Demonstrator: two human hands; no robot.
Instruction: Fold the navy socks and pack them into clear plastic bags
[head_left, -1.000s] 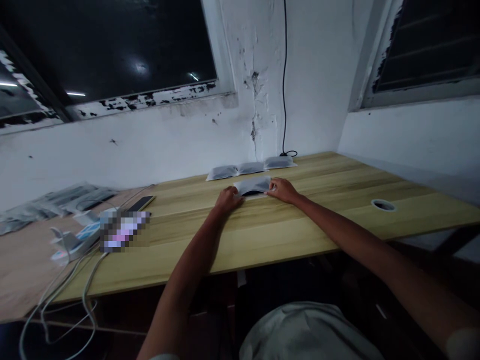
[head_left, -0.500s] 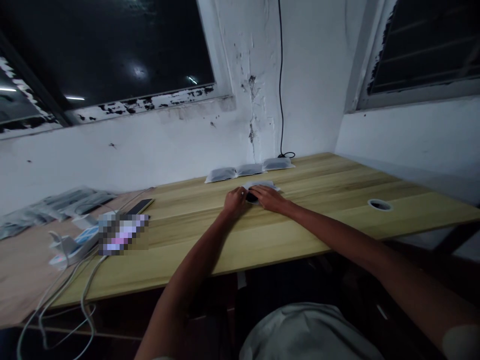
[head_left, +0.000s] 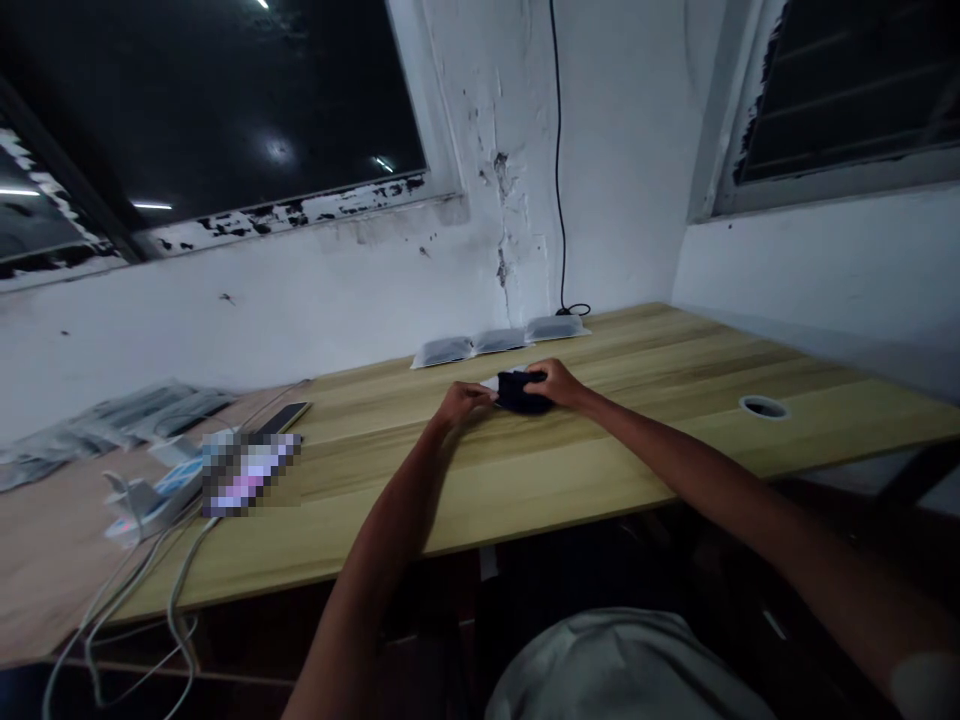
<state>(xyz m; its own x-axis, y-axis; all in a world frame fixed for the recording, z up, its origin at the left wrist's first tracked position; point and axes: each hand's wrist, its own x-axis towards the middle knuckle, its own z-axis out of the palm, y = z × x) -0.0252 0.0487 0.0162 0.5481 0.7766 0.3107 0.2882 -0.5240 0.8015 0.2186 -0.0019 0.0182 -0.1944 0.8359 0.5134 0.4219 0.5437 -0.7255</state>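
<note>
Near the middle of the table, a dark folded cloth (head_left: 517, 397) shows in front of a pale translucent bag (head_left: 491, 384). My left hand (head_left: 460, 402) is closed, pinching the bag's left edge between thumb and fingers. Over on the other side, my right hand (head_left: 556, 383) grips the cloth's upper right part with the thumb in front. Most of the bag is hidden behind the cloth, so how much of the cloth lies inside it cannot be made out.
Along the wall lie three filled pale pouches (head_left: 501, 340). Several grey packets (head_left: 112, 425) are heaped at the left, near a power strip (head_left: 169, 490) with trailing cables and a phone (head_left: 281, 422). A round cable hole (head_left: 764, 407) opens in the table (head_left: 637, 450) at right.
My hands have moved apart, the left one slightly left and the right one slightly right. Much more of the dark cloth shows between them, in front of the bag.
</note>
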